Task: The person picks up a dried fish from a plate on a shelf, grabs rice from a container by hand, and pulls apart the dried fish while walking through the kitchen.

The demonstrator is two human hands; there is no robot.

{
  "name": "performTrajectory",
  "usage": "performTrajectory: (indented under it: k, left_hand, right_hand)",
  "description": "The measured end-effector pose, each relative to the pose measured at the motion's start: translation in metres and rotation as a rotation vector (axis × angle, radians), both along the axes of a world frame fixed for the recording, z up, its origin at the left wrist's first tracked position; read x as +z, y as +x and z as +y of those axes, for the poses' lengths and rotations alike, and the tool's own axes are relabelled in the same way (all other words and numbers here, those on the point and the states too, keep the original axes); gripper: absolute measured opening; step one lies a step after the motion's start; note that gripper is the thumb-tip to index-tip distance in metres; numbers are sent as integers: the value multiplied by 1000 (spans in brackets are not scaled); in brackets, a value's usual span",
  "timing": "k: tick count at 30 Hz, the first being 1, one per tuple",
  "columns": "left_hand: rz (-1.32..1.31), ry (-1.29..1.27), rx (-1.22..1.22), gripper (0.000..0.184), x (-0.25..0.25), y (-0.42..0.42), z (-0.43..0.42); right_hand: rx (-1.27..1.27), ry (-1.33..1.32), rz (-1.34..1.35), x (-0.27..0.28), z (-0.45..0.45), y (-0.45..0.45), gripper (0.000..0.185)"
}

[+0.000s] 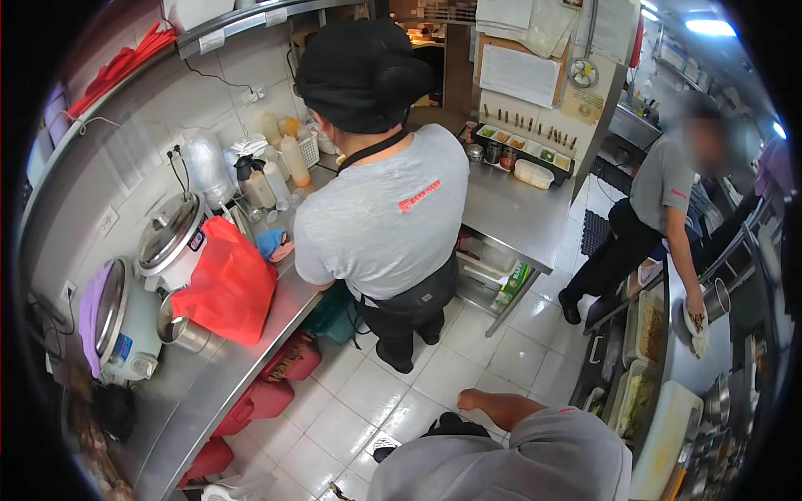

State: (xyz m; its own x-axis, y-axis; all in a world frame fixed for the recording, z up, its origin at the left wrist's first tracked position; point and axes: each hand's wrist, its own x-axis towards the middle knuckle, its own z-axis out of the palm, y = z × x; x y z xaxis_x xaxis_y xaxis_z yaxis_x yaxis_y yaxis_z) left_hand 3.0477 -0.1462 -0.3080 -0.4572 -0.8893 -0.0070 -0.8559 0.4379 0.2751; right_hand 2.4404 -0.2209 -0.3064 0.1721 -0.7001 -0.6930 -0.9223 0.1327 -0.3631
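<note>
Pointing leftward low in the view, a bare arm [511, 407], seemingly the wearer's own right, ends in a rounded shape above the tiled floor [334, 388]; whether that end is a fist or a bent elbow is hard to say, so how far the right fingers are spread, and whether they grip anything, cannot be told. The left hand does not show. Nearest among the food containers is the leaf tray [617, 401], to the right of the arm and apart from it, opposite to the way the arm points, its long axis running roughly up and down the view; the right arm is the nearer one. Pale green leaves [637, 391] lie in it. Just beyond is a second tray [642, 360], holding something brown [649, 324], too small to name. Farther up, the metal counter [526, 209] carries a black rack [565, 164] with compartments of green and orange bits; jars [508, 158] and a clear tub [533, 174] stand just beside it. On the long counter [196, 380], a red bag [230, 280] stands near a white cooker [177, 244] and a metal pot [188, 334], whose contents are hidden. Red bins [288, 359] sit beneath. A co-worker [384, 217] stands there, hands hidden; at right, another co-worker's hand [695, 309] is at something white [700, 342].
</note>
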Motion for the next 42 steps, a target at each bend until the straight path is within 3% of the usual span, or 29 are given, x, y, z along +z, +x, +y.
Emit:
performTrajectory:
  k: [1,2,4,6,8,10,15,19,20,21,22,24,25,26,27,29,31,32,33,35,37,42]
  left_hand:
    - [55,113,88,23,3,0,-12]
    - [115,229,200,23,6,3,-26]
    - [157,332,296,23,7,6,-50]
    - [167,371,325,23,13,7,-75]
    - [170,394,330,24,17,10,-91]
    - [172,408,335,24,19,11,-103]
    - [171,426,337,24,26,4,-117]
    - [164,426,308,24,32,-13,-129]
    - [160,427,303,24,36,-21,-133]
    - [153,432,309,24,38,-31,-136]
    - [154,433,306,24,38,-39,-137]
    - [152,434,310,24,41,-60,-141]
    - [150,434,312,24,41,-71,-142]
    - [146,435,312,24,40,-83,-144]
    - [146,435,312,24,40,-96,-147]
    - [140,435,306,25,40,-126,-154]
    - [138,438,311,25,42,-156,-158]
    - [134,440,311,25,42,-170,-159]
    - [132,441,314,25,42,-183,-159]
    - [126,448,311,25,44,-206,-162]
    - [123,454,309,25,46,-226,-164]
    - [129,451,329,25,51,-255,-165]
  right_hand:
    - [310,-206,38,-10,-6,7,25]
    - [304,-206,38,13,-15,24,25]
    - [-232,88,-11,85,-49,71,24]
    - [-74,-34,-80,24,-76,102,24]
    - [-110,-96,-196,63,-92,141,27]
    - [-116,-128,-306,51,-106,173,28]
    - [31,-177,-292,91,-115,186,28]
    - [-2,-161,-177,80,-109,127,29]
    - [-88,-209,-132,40,-105,107,31]
    - [-189,-194,-85,37,-98,86,32]
    - [-276,25,-89,64,-96,61,32]
    - [-359,-124,-76,-6,-88,5,33]
    - [-173,-117,-3,24,-81,-22,32]
    - [-342,-231,-121,11,-68,-51,29]
    - [-756,-72,-236,43,-66,-72,27]
    - [-947,-147,-408,70,-60,-126,20]
    - [-1041,-609,-879,45,-54,-187,15]
    - [-1160,-726,-887,67,-61,-207,16]
    - [-1281,-777,-670,117,-66,-222,17]
    - [-1199,-1242,-330,156,-78,-265,14]
    - [-1272,-1343,-30,214,-84,-291,17]
    - [-1176,-1347,168,231,-92,-350,33]
